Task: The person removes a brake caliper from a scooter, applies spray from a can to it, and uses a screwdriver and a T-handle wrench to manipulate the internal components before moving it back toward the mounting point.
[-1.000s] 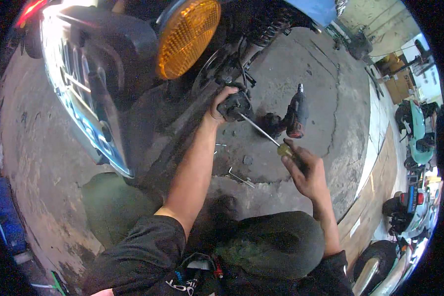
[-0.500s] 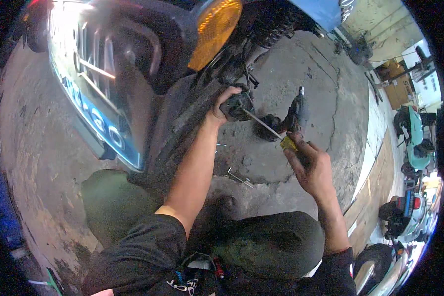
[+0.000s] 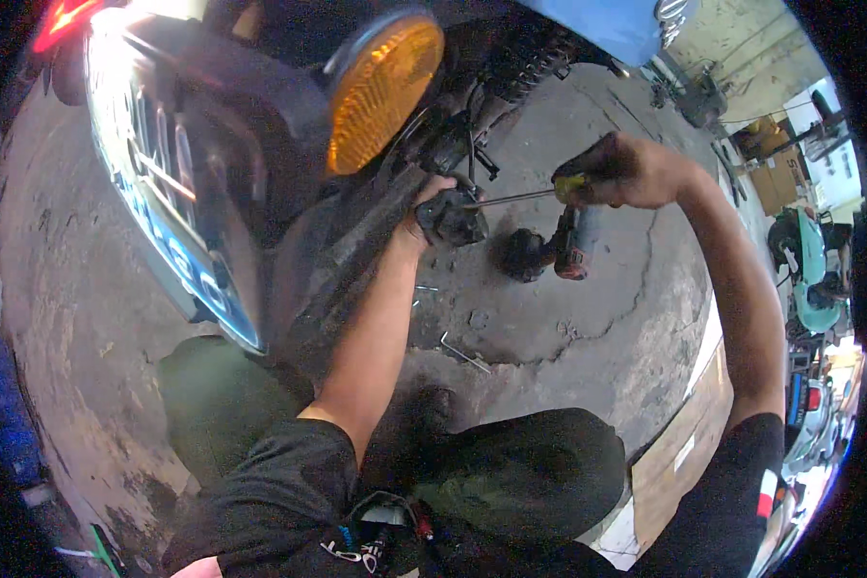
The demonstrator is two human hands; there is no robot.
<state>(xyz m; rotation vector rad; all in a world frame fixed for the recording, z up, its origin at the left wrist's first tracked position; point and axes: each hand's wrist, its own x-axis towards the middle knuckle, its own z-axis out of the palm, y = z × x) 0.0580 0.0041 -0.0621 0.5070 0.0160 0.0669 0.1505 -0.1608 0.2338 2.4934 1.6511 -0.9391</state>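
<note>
While our L hand (image 3: 416, 225) wraps round the black part (image 3: 455, 220), our R hand (image 3: 636, 173) grips the screwdriver (image 3: 535, 195) by its yellow handle, so both are full; the R one's blurry, so can't tell the exact finger pos. Using the drill (image 3: 572, 252) on the floor (image 3: 592, 371) as ref: the black part's held to its L & a bit beyond; the screwdriver runs from there to the drill's far side, w/ the R hand beyond & R of it. The shaft end meets the black part, but can't tell if it's seated or just resting on an edge.

Risks, we reckon: the tip could slip b/c of a poor angle or too much force, & our L fingers are right beside it. Hard prying could gouge the black part. If our L grip slackens, it could drop & strain the hose (image 3: 471, 135), prob. joined to it. The hex key (image 3: 464, 354) & small bits (image 3: 426, 288) lie L of the drill & nearer us; a careless shuffle could scatter them.

Containers: a carton (image 3: 778, 181), far R of the drill & beyond, & what looks like a blue bin (image 3: 5, 409), far L of it; can't see what's in either.
</note>
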